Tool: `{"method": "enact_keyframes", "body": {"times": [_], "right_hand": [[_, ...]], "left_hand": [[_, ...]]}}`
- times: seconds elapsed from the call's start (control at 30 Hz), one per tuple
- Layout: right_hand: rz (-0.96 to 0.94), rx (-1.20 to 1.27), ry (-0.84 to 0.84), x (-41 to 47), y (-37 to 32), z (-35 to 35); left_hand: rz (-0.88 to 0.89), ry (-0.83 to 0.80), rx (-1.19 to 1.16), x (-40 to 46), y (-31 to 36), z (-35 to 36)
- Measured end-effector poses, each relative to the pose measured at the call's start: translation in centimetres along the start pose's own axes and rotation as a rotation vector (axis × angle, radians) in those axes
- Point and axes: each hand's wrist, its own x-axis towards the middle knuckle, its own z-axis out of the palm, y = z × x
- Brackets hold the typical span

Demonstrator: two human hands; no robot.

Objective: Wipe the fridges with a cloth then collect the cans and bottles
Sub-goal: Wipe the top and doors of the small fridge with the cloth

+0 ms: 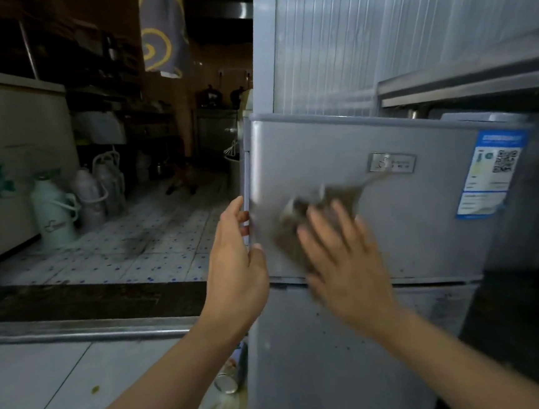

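A small silver two-door fridge (409, 211) stands in front of me. My right hand (341, 263) presses a grey-brown cloth (314, 213) flat against the upper door, fingers spread and blurred by motion. My left hand (237, 256) grips the left edge of that upper door, fingers behind the edge and thumb on the front. On the floor by the fridge's lower left corner lies a can (226, 382) on its side, beside a spill, with another container (241, 358) partly hidden behind the fridge edge.
A blue label (487, 175) is stuck on the door's right side. A metal shelf (466, 82) juts out at upper right. Thermos jugs (55, 213) stand on the tiled kitchen floor at left, past a raised dark threshold (91, 301).
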Motion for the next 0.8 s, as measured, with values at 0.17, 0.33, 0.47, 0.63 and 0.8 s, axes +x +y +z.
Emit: {"method": "enact_keyframes", "body": {"times": [0.17,0.33,0.47,0.63,0.8], "right_hand": [[-0.121,-0.034,-0.092,-3.9,0.8,-0.2],[0.234,-0.025,0.116,1.7,4.3,-1.0],[0.36,0.075,0.152,-0.9,2.5,0.1],[0.337,0.064,0.091,-3.4,1.1,0.5],[0.244,0.093,0.07,-0.9,2.9,-0.1]], "left_hand": [[-0.006,0.089,0.155,-0.1,0.1,2.1],[-0.052,0.166,0.251,0.1,-0.4,2.9],[-0.033,0.213,0.259,0.3,-1.2,2.8],[-0.025,0.243,0.252,0.3,-1.4,3.0],[-0.023,0.251,0.275,0.2,-1.2,2.9]]}}
